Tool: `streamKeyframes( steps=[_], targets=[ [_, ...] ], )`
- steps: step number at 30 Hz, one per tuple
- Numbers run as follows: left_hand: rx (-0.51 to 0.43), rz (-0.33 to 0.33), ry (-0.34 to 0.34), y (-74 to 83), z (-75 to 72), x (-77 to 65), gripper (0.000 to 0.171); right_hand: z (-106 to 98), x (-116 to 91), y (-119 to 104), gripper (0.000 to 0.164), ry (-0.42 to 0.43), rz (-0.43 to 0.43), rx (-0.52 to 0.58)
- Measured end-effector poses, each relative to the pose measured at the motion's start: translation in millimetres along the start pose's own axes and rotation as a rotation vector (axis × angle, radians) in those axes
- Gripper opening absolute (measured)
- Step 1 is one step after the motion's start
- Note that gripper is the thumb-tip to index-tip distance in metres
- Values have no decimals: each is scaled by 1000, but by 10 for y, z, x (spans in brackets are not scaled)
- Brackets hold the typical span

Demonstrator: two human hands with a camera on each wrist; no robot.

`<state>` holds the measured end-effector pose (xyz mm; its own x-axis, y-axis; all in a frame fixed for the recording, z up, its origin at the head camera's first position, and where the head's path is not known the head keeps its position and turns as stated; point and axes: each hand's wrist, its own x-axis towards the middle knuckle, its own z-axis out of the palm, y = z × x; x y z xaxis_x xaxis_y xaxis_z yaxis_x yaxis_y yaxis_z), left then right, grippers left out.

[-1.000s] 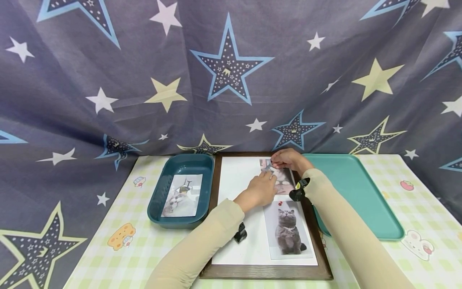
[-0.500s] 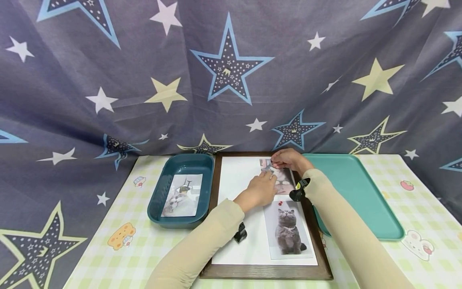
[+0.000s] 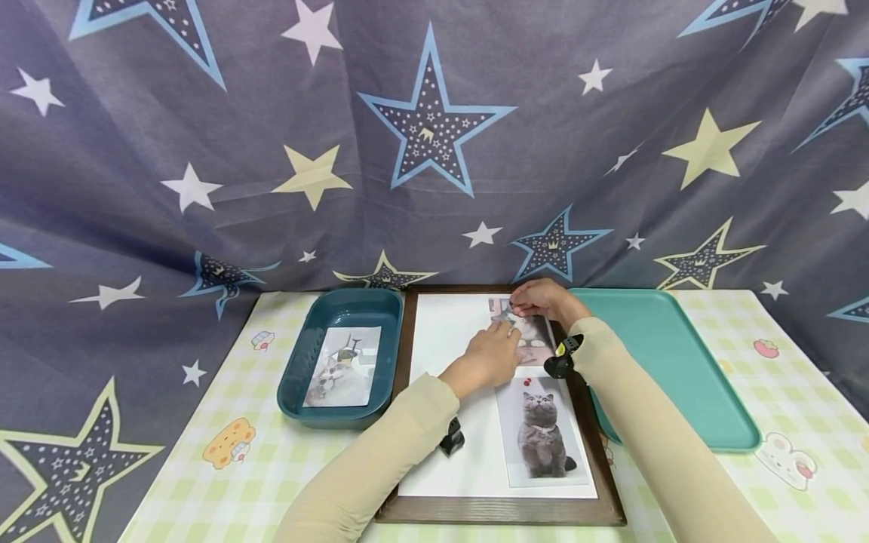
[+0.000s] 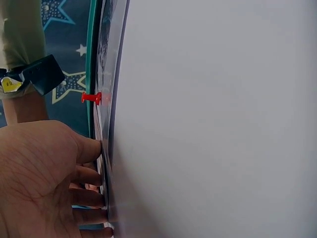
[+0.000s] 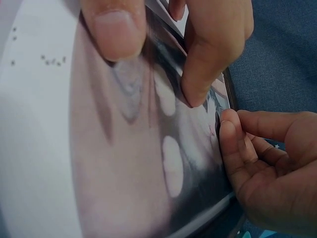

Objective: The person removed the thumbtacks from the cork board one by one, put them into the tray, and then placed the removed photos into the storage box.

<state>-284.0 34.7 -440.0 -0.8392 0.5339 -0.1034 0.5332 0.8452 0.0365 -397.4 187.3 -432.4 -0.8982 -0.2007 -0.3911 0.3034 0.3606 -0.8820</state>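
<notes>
My left hand (image 3: 490, 354) lies with its fingertips on the upper cat photo (image 3: 536, 348), pressing it against the white board (image 3: 448, 445). At that photo's top edge, my right hand (image 3: 543, 299) pinches a pushpin between thumb and forefinger, almost wholly hidden by the fingertips. In the right wrist view, the right hand (image 5: 272, 168) meets the photo's far edge while the left thumb (image 5: 119, 34) rests on its surface. Below it, a grey cat photo (image 3: 541, 441) is fixed to the board by a red pushpin (image 4: 92, 98), seen side-on in the left wrist view.
A dark wooden frame (image 3: 502, 511) borders the board. To the left stands a deep blue-green bin (image 3: 288, 392) with another cat photo (image 3: 342, 373) in it. A green tray (image 3: 672, 362) lies to the right, partly under the right forearm. A star-patterned curtain (image 3: 434, 234) closes off the back.
</notes>
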Motion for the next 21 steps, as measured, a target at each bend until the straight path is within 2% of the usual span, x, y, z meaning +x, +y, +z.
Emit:
streamKeyframes(
  steps=[8, 21],
  targets=[
    [-26, -3, 0, -2, -3, -6, 51, 2, 5, 12, 22, -4, -2, 15],
    [-6, -1, 3, 1, -12, -16, 51, 20, -37, -21, 27, 15, 4, 8]
  ],
)
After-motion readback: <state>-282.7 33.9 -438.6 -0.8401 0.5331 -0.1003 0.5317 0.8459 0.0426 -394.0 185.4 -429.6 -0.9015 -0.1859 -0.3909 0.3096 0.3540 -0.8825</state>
